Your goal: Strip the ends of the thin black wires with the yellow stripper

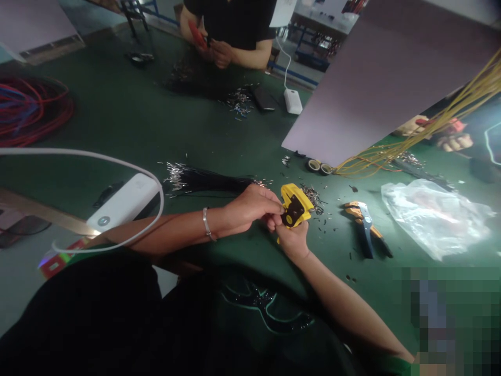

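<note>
My right hand (294, 241) is wrapped round the handles of a yellow and black crimping tool (295, 204), its head pointing up. At the near side of that tool, my left hand (258, 208) is closed in a pinch, fingertips against its black face. Whatever it pinches is too small to make out. Just beyond my left hand lies a bundle of black wires (211, 180) with bare metal ends fanned out to the left. A heap of small metal terminals (311, 197) sits right behind the tool.
Orange and blue wire strippers (364, 227) and a clear plastic bag (434, 214) lie to the right. Tape rolls (320, 166) sit below a pale panel (376, 78) with yellow wires (430, 130). A white power bank (125, 201) and cable are left. Opposite, a co-worker's hands (219, 52) hold a red tool.
</note>
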Tool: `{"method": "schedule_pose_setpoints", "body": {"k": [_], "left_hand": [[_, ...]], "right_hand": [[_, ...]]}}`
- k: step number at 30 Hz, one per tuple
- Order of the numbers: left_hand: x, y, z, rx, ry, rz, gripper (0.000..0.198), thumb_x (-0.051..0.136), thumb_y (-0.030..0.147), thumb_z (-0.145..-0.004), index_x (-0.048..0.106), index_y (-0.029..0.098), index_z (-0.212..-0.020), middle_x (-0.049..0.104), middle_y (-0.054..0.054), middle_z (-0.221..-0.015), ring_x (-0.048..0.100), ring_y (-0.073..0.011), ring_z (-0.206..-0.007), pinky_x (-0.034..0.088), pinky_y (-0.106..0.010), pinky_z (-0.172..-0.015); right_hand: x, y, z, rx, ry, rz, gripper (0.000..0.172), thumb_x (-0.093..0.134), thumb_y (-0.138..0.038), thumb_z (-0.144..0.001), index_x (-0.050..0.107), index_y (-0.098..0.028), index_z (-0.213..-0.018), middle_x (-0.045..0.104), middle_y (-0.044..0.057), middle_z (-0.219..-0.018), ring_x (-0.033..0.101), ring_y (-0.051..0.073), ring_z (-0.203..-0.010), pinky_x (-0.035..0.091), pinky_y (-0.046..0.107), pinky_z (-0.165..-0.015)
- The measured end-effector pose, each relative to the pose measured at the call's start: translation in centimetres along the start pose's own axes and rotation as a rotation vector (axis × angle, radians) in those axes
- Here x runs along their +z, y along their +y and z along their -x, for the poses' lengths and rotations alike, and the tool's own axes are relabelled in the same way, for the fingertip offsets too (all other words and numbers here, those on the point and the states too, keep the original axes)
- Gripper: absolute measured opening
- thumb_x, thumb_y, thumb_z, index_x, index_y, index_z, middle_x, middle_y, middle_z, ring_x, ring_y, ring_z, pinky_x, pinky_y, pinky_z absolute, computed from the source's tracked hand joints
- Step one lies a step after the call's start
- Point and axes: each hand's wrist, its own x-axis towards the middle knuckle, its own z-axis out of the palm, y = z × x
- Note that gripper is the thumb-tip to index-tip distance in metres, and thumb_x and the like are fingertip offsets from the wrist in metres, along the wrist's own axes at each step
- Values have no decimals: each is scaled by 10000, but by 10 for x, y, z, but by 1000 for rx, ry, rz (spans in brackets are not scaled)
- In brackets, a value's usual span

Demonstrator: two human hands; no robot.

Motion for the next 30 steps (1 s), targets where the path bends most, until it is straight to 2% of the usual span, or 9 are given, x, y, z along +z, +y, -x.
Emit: {"method": "schedule_pose_setpoints", "body": {"k": [12,18,22,30], "left_hand": [[-1,4,-3,12,-4,-28,119,619,49,-720,630,91,-609,620,-33,-500,547,-84,-419,483,-235,-478],[-8,-2,-6,31,-59,-33,66,642,83,-715,658,81,-651,631,-44,-521,580,-113,-446,501,-258,-495],[-12,-5,-10,48,-84,-37,65,671,133,-715,674,83,-673,646,-52,-545,596,-117,-473,521,-268,-526],[-13,-2,-10,20,-109,-37,53,679,137,-715,680,89,-693,640,-47,-542,596,-116,-491,518,-273,-541]], "right_hand": [[3,2,-3,10,35,55,246,669,-319,-747,579,-183,-564,550,-25,-437,502,115,-385,441,255,-400],[3,-2,-7,39,66,25,247,662,-297,-741,554,-190,-547,543,-35,-424,485,107,-366,412,241,-380],[1,-5,-11,113,135,-66,239,667,-309,-725,533,-201,-558,544,-43,-420,487,115,-363,417,247,-382],[-5,-6,-15,219,90,-309,147,682,-272,-696,571,-191,-643,556,-47,-454,506,133,-380,455,273,-406]]}}
